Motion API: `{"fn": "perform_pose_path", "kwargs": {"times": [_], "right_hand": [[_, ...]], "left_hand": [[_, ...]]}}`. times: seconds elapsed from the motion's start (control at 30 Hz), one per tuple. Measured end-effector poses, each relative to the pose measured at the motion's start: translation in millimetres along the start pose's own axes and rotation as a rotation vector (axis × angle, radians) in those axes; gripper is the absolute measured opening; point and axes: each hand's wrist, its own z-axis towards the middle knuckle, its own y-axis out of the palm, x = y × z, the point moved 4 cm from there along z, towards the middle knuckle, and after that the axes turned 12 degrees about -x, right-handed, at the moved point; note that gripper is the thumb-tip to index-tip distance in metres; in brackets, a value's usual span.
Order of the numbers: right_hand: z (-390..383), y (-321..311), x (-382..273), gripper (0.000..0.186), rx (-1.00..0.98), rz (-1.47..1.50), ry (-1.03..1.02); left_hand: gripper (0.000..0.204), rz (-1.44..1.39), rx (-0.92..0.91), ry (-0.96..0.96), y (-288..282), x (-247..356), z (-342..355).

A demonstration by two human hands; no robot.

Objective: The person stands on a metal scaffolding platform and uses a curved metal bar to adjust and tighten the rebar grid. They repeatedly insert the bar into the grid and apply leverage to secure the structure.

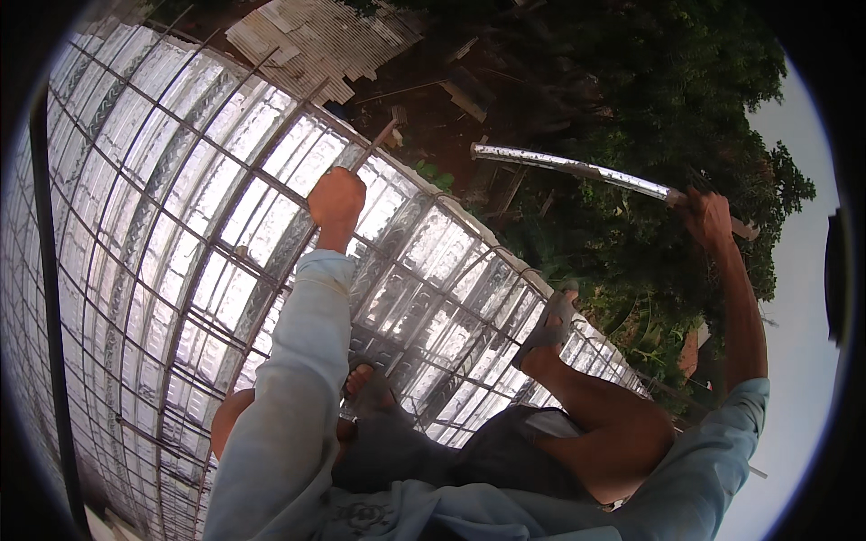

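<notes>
My left hand [337, 200] is closed in a fist around a thin rusty bar [377, 144], whose far end sticks out past the slab edge and looks slightly bent or knobbed. Raised at the right, out over the drop, my right hand [710, 219] grips one end of a long, shiny, speckled metal bar [577, 168]; a short brownish end shows beyond the fist. The bar points left and is apart from everything else. Under my left arm spreads a grid of reinforcing bars [216, 242] above silvery ribbed metal sheets [239, 302].
The slab edge [474, 225] runs diagonally from upper left to lower right, with several bar ends projecting over it. Beyond lie a lower corrugated roof [316, 41] and trees [667, 99]. My sandalled feet [550, 329] rest on the grid near the edge. A dark pole [50, 270] stands left.
</notes>
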Motion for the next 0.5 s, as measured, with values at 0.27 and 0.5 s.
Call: {"fn": "perform_pose_path", "kwargs": {"times": [0.27, 0.5], "right_hand": [[163, 75, -18, 0.029, 0.042, 0.055, -0.189], [279, 141, -31, 0.034, 0.056, 0.074, -0.287]], "left_hand": [[0.035, 0.070, 0.062, -0.031, 1, 10, -5], [0.037, 0.136, 0.071, -0.065, 3, 14, -6]]}}
